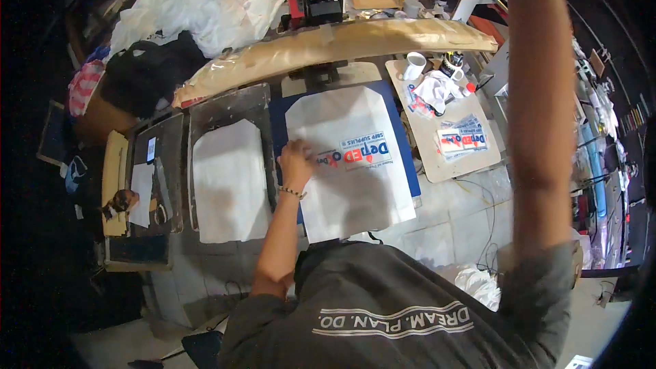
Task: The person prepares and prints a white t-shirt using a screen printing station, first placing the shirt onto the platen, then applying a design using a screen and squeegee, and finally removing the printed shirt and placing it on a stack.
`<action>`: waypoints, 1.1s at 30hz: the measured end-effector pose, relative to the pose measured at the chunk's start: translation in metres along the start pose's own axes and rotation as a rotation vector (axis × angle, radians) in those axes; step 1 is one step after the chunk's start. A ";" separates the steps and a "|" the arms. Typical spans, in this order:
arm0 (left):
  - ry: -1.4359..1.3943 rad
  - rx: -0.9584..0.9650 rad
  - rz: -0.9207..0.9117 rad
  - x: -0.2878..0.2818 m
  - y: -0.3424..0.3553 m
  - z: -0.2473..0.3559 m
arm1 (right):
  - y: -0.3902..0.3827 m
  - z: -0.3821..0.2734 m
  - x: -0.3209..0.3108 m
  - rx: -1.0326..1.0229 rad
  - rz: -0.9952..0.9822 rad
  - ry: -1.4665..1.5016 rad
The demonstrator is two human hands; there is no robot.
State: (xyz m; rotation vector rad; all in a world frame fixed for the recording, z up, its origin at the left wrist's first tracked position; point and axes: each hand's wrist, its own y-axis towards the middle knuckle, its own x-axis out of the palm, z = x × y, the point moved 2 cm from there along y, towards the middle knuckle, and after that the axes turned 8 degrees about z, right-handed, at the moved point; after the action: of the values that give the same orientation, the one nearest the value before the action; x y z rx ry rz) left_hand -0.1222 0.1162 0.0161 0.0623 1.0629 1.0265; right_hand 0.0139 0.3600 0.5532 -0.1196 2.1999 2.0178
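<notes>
A white flat piece with cut corners (pixel 348 113), bag-shaped, lies over a dark blue board (pixel 406 157) in front of me. Blue and red lettering (pixel 362 150) is printed across its middle. On its left part rests my left hand (pixel 295 162), fingers bent and drawn together beside the end of the print; whatever is between the fingertips is too small to tell. A beaded bracelet (pixel 292 193) circles that wrist. My right forearm (pixel 540 96) is raised along the right side and leaves the picture at the top, so its hand is hidden from view.
A second white piece (pixel 231 178) lies to the left. Beyond stretches a long brown-covered bar (pixel 328 41). A side board (pixel 444 167) on the right carries printed pieces (pixel 463 138), a white cloth (pixel 437 89) and mugs (pixel 415 66). White sheets are heaped (pixel 198 10) at far left.
</notes>
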 end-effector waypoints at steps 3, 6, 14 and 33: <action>-0.018 -0.040 0.010 0.003 -0.001 -0.005 | -0.143 -0.068 -0.049 -0.004 -0.175 0.398; 0.028 -0.053 -0.026 -0.002 0.004 0.011 | -0.322 -0.028 -0.045 0.756 -0.720 0.294; -0.165 -0.197 -0.122 -0.009 0.010 0.007 | -0.529 -0.058 -0.027 0.431 -0.746 -0.077; -0.460 0.181 -0.447 -0.007 -0.032 0.117 | -0.537 -0.049 -0.032 0.468 -0.734 -0.065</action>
State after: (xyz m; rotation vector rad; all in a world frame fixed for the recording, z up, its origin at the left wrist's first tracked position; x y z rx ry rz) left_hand -0.0151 0.1412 0.0670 0.1893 0.6994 0.4753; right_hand 0.1295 0.2615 0.0347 -0.6721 2.0843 1.0874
